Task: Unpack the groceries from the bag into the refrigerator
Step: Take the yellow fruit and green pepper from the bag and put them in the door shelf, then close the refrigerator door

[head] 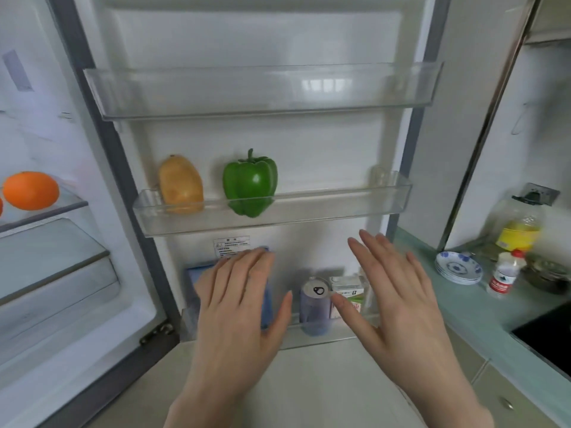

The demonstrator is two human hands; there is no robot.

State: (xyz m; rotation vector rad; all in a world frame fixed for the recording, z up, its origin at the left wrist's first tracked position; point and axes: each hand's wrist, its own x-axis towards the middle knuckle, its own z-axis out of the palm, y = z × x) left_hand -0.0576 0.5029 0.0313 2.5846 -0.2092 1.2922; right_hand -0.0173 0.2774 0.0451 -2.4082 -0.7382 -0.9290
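Note:
The refrigerator door stands open in front of me. Its middle door shelf (340, 208) holds a yellow mango (180, 183) and a green bell pepper (250, 182). In the bottom door shelf (324, 336) stand a blue carton (197, 274), a drink can (315, 304) and a small green-and-white milk carton (347, 290). My left hand (238, 307) is flat with fingers spread over the blue carton, holding nothing. My right hand (398, 301) is open too, hovering just right of the can. An orange (31, 190) sits on a glass shelf inside the fridge at left. No bag is in view.
The top door shelf (262, 91) holds nothing. To the right runs a pale green counter (457, 304) with stacked blue-patterned dishes (458, 267), a small red-capped bottle (505, 273), an oil bottle (519, 225) and a black hob (547, 338). Drawers sit low inside the fridge.

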